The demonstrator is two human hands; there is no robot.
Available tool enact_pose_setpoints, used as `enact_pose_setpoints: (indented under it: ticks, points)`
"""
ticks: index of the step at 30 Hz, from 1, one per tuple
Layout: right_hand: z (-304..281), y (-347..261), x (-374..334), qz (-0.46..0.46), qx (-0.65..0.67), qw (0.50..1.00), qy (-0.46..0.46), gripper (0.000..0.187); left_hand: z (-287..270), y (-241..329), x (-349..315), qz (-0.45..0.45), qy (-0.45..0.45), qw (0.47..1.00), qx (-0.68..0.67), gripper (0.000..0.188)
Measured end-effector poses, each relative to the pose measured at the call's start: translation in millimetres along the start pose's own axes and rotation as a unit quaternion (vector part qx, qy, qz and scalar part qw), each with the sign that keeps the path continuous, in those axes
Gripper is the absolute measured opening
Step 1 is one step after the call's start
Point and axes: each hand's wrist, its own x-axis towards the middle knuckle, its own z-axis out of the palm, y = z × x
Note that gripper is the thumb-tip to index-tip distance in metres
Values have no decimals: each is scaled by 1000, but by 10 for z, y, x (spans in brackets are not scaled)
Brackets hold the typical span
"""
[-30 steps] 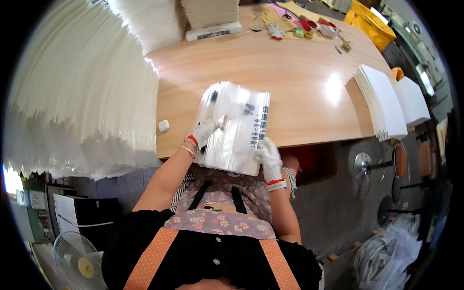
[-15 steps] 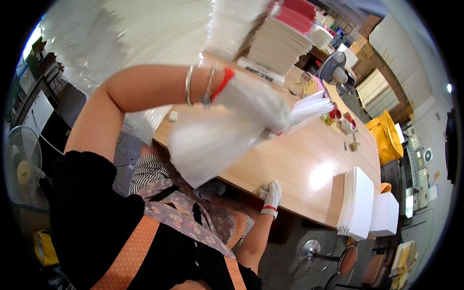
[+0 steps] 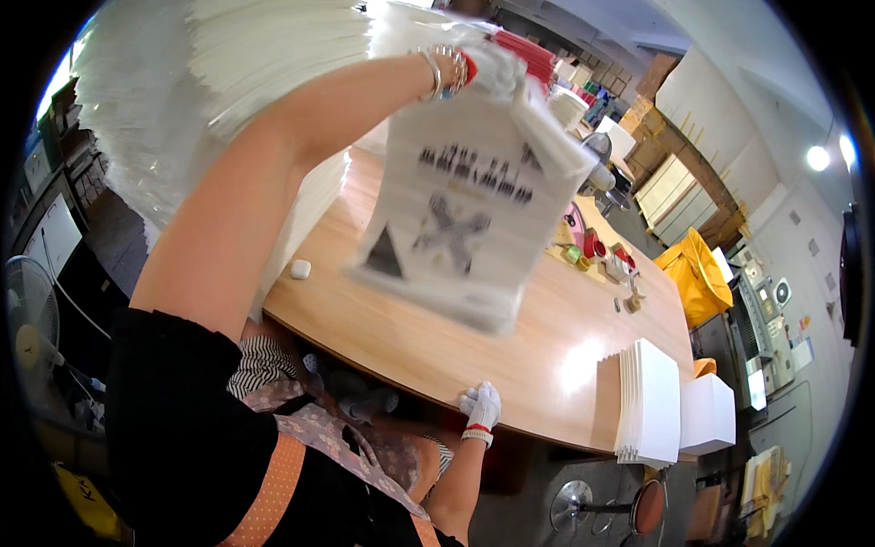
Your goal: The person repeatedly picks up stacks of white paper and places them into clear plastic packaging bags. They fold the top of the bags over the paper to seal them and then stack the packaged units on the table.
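My left hand [image 3: 499, 71], in a white glove, is raised high over the table and closed on the top edge of a limp white printed sheet [image 3: 428, 260]. Dark lettering, a crossed figure and a triangle show on it. It hangs blurred by motion above the tabletop, its upper right corner folded over; whether it is a single layer or a bag I cannot tell. My right hand [image 3: 480, 404], also gloved, rests on the near edge of the wooden table [image 3: 456, 351]. Its fingers are curled, with nothing visible in them.
A stack of white boards [image 3: 654, 401] stands on the table's right end, beside a white box [image 3: 708, 415]. Tape rolls [image 3: 594, 246] lie at the far side. Tall plastic-wrapped stacks [image 3: 255, 73] rise at the left. A small white block [image 3: 301, 269] sits near the left edge.
My left hand has swung up and away, and the white sheet now hangs with its printed face showing. My right hand stays at the table edge. The view has shifted somewhat.
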Motion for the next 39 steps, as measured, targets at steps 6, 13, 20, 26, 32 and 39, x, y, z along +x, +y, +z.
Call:
enact_pose_setpoints:
  ticks: [6,13,20,26,32,39]
  points:
    - [-46,-63,-166,-14,31,999,39,18,-340,445,-301,-50,69,986,-140,25]
    - [81,-102,-194,-12,31,999,20,14,1633,2270,-2658,-181,-226,912,-291,20]
    - [-70,-58,-118,-12,-45,996,79,20,1987,3092,-3593,-168,-263,919,-242,27]
    - [36,-22,-115,-33,-50,996,68,23,1873,3191,-3842,-222,-201,920,-254,27]
    - [-9,19,-140,-44,-59,995,75,26,1786,3261,-3879,-220,-153,927,-263,22]
    - [89,415,-504,-103,58,988,95,35,1745,3281,-4021,-212,-105,936,-262,19]
